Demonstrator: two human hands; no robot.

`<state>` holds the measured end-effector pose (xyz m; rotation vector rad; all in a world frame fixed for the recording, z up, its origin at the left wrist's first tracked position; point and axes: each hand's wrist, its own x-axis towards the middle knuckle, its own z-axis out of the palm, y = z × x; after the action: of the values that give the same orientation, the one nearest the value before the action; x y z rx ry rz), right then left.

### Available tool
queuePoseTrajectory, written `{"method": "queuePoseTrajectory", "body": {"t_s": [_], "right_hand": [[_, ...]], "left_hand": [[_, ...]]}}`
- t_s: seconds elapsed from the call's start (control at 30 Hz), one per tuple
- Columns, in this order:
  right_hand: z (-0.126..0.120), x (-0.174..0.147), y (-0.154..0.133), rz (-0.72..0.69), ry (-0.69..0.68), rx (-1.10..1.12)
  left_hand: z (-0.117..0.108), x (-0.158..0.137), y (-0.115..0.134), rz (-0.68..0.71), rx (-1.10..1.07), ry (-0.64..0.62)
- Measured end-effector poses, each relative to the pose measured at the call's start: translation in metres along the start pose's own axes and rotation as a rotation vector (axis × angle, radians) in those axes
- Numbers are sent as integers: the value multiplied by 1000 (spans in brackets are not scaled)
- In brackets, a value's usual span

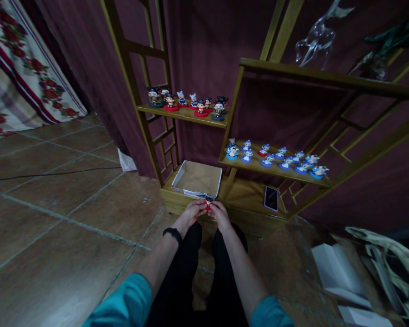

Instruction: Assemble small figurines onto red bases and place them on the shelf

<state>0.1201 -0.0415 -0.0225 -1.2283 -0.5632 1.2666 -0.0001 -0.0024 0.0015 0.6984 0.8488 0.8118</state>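
A small figurine (208,202) with dark hair and a red base is pinched between both hands, in front of the shelf's lowest board. My left hand (195,210) grips its left side, with a dark band on the wrist. On its right side are the closed fingers of my right hand (219,213). Just beyond the hands sits an open cardboard box (200,179), its visible inside bare. Similar figurines on red and dark bases, such as one red-based figurine (201,109), stand on the upper left shelf board (184,114).
Several purple and blue figurines (247,156) stand on the right shelf board (276,169). A phone (271,199) lies on the lowest board. Higher up stands a clear glass deer (316,38). White boxes (339,272) lie on the floor at right; a cable (54,174) crosses the left.
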Motion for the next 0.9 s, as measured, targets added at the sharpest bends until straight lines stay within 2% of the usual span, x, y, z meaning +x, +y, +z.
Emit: {"method": "queuePoseTrajectory", "body": {"t_s": [0.33,0.6,0.9], "right_hand": [[4,1,1,-92,-32,-105],[5,3,2,-99,17,-109],[6,2,-1,-98,23,-44]], "left_hand": [[1,2,0,65,73,54],[4,0,-1,89,153,63],[4,1,0,74,76,51]]}}
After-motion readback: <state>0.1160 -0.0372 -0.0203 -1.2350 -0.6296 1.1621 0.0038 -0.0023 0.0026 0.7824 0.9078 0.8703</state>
